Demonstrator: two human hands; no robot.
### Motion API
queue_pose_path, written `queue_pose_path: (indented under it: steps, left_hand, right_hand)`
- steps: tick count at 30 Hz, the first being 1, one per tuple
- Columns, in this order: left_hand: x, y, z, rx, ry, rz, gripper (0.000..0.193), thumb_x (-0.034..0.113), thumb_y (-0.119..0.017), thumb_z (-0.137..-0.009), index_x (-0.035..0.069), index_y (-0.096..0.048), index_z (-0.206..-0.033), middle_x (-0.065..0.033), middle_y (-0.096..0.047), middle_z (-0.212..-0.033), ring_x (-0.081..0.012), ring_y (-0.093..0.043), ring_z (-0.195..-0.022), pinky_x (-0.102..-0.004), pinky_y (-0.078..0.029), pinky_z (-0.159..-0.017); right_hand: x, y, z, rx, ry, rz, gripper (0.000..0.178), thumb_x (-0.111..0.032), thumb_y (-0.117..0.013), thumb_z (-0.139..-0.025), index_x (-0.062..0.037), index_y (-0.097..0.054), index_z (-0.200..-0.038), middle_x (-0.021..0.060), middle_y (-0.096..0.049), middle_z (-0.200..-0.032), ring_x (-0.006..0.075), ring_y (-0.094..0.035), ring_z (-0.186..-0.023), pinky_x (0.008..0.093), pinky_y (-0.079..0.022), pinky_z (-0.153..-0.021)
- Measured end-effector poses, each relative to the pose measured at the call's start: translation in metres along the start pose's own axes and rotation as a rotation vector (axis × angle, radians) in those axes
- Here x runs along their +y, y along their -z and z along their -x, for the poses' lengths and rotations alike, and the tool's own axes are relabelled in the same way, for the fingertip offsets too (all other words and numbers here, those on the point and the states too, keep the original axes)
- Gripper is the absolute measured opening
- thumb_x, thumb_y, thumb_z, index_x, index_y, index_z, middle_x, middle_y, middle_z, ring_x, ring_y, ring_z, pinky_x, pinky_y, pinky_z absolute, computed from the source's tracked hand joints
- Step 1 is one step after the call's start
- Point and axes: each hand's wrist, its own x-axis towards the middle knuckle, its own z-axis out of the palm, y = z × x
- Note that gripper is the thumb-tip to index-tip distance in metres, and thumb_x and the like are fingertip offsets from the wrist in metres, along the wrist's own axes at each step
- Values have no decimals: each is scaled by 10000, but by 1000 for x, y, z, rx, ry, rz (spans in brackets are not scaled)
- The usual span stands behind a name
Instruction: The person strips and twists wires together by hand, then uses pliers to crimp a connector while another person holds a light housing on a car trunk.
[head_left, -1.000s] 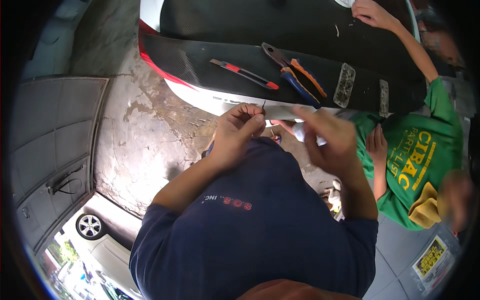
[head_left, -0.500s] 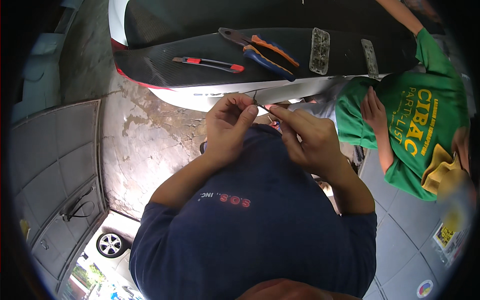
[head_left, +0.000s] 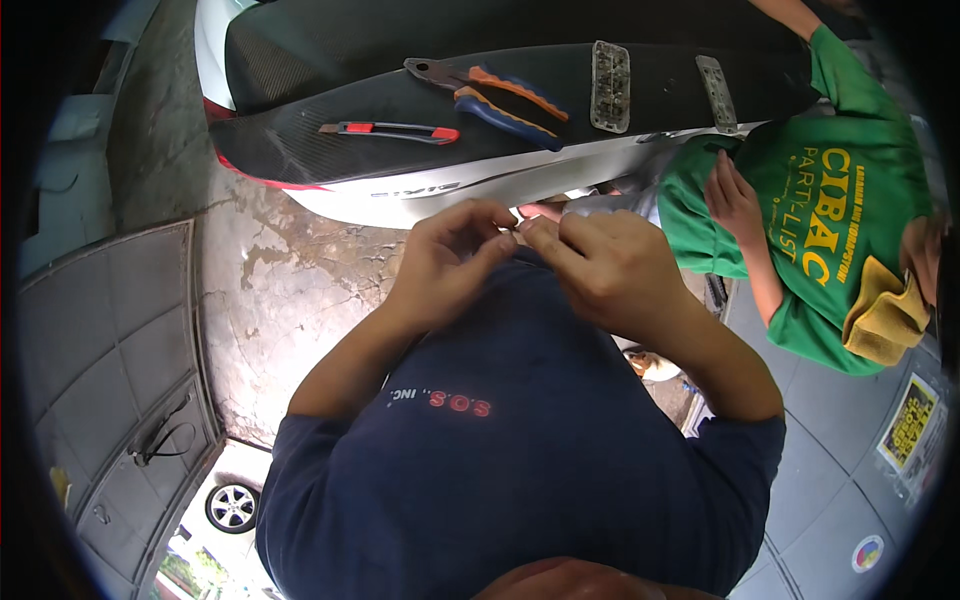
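Note:
My left hand (head_left: 450,258) and my right hand (head_left: 618,268) meet in front of my chest, fingertips almost touching. Both are closed in a pinch on a thin, dark, wire-like strand (head_left: 517,226), now mostly covered by the fingers. Just beyond them, on the black seat (head_left: 290,135) of a white motorcycle, lie a utility knife (head_left: 395,131) with red and grey parts and a pair of pliers (head_left: 508,122) with blue and orange handles. To their right are a clear plastic case (head_left: 611,88) with small pieces inside and a narrower clear case (head_left: 716,92).
At right, close to the motorcycle, is another person in a green shirt (head_left: 860,190), with a yellow cloth (head_left: 885,315) at their side. A grey metal gate panel (head_left: 120,370) stands at left above cracked concrete (head_left: 290,290). A car wheel (head_left: 232,508) shows beyond it.
The seat and tools have shifted left and slightly up in view. My fingertips have drawn closer together, and the strand that stuck out between them is now largely hidden.

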Motion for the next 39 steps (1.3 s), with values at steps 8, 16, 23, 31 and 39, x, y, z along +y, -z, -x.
queue_pose_path:
  steps: [8, 16, 23, 31, 39]
  left_hand:
    - [1, 4, -5, -123, 118, 225, 247, 132, -735, -944, 1, -649, -1135, -50, -705, -995, -80, -632, -846, -230, -496, -738]
    - [-7, 9, 4, -154, 226, 302, 203, 97, -720, -944, -12, -662, -1104, -53, -698, -1016, -98, -644, -940, -250, -511, -830]
    - [3, 5, -1, -203, 305, 270, 177, 80, -717, -943, -11, -675, -1089, -37, -708, -1003, -78, -641, -920, -238, -511, -808]
    - [3, 7, -5, -221, 344, 246, 170, 90, -724, -933, 8, -650, -1063, -38, -693, -942, -66, -598, -734, -211, -481, -639]
    - [-5, -2, -4, -181, 123, 155, 161, 89, -729, -933, 8, -651, -1048, -75, -693, -900, -132, -645, -707, -266, -521, -648]
  right_hand:
    - [-14, -16, 19, 68, -420, -619, 301, -18, -652, -886, -23, -702, -1182, 110, -707, -883, 215, -695, -732, 325, -524, -654]
    - [-19, -19, 29, -15, -886, -1368, 253, -31, -645, -910, 1, -716, -1151, 103, -687, -861, 139, -626, -665, 281, -499, -650]
    - [-14, -14, 31, 85, -125, -296, 376, 21, -696, -744, 23, -680, -1120, 102, -651, -789, 248, -625, -614, 353, -493, -561]
    - [-9, 7, 19, 64, 38, 5, 228, -75, -656, -809, -13, -711, -1021, 28, -586, -725, 212, -627, -648, 400, -568, -762]
    - [-8, -8, 32, -230, -1021, -1343, 159, -127, -644, -924, -29, -702, -1035, 92, -652, -780, 231, -627, -662, 350, -506, -609]
